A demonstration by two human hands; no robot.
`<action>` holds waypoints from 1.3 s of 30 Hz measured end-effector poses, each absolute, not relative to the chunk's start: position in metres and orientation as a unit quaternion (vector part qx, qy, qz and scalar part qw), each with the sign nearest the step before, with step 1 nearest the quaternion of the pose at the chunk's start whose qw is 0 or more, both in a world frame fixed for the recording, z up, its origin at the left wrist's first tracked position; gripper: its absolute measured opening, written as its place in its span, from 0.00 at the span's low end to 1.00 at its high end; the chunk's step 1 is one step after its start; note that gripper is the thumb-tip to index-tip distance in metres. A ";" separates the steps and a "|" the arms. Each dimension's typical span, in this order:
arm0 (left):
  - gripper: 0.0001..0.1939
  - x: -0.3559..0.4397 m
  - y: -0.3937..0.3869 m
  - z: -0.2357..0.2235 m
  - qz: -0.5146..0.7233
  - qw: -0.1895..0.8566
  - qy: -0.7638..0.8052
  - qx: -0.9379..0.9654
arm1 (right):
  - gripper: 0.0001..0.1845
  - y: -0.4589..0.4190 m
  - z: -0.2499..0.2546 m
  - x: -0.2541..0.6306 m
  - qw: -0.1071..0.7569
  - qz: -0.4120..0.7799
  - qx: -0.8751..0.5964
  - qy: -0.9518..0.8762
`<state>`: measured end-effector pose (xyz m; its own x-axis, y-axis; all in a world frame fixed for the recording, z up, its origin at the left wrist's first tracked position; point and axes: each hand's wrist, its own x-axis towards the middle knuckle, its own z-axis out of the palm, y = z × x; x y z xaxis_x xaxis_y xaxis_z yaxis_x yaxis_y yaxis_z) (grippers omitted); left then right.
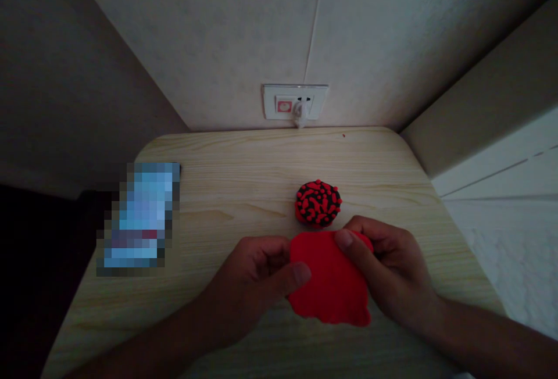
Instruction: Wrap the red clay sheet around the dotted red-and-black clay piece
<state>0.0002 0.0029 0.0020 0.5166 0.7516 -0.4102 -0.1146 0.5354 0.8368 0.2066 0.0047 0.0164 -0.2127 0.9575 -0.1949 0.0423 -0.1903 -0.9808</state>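
A thin, flat sheet of red modelling clay [329, 283] with a wavy edge is held up between both hands. My left hand [261, 286] pinches its left side, thumb on the front face and fingers behind. On the upper right, my right hand [387, 268] grips the sheet in the same way, thumb lying across the front. Just beyond the sheet, a small round black piece [318, 203] sits on the table, covered with red dots and short red strips. Some red shows under its lower left edge.
The pale wood-grain table [235, 181] has rounded back corners and meets the wall. A blurred-out phone-like device [143, 210] lies at its left edge. A wall socket [295, 102] with a plug in it is at the back. A tiny reddish speck [343, 135] lies near the back edge.
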 end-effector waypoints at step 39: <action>0.05 0.000 0.007 0.001 0.296 0.742 0.463 0.385 | 0.12 0.010 0.010 0.209 0.320 0.628 -0.498 -0.505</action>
<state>0.0001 0.0068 0.0005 0.3966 0.7950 -0.4591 -0.0828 0.5290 0.8446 0.2090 0.0096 0.0096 -0.3001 0.9049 -0.3019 0.1005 -0.2848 -0.9533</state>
